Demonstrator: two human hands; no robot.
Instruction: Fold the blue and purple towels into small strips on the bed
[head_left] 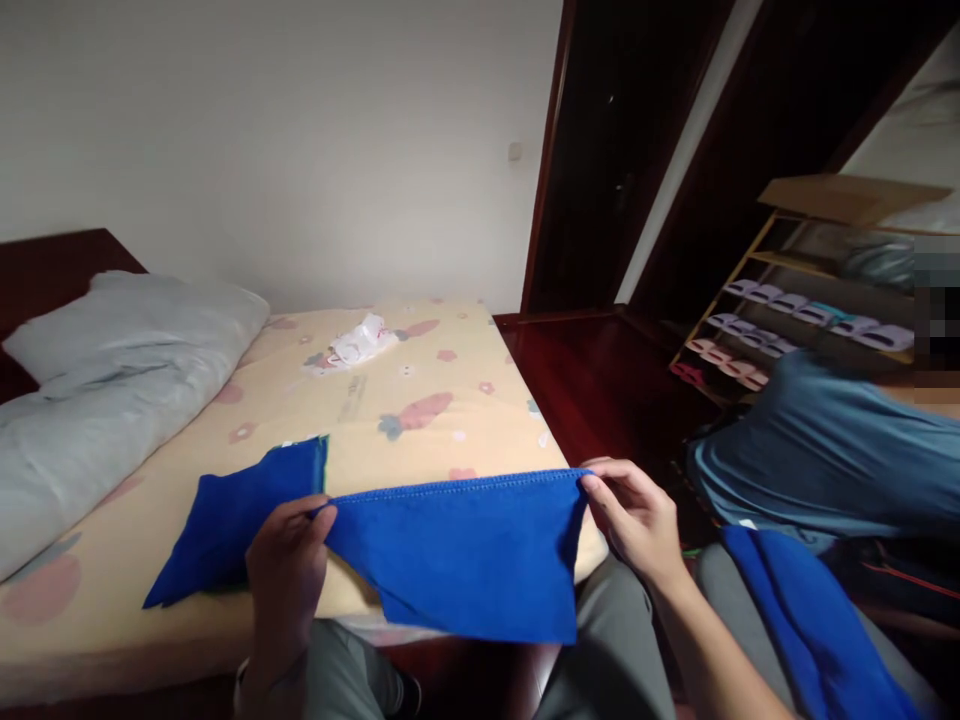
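A blue cloth [480, 560] hangs stretched between my two hands, its stitched top edge nearly straight, above my knees at the bed's near edge. My left hand [294, 560] pinches its left corner between thumb and fingers. The right corner is pinched in my right hand [634, 510]. Behind my left hand, another blue cloth piece [240, 515] lies on the bed with a green-trimmed edge. More blue fabric [814, 620] is draped over something grey at the lower right.
The patterned bed [450, 400] bears a crumpled white plastic bag [364, 340] and a grey quilt [127, 370]. A person in a blue shirt [832, 450] is close on the right, before a shoe rack [795, 260]. Dark doors stand beyond.
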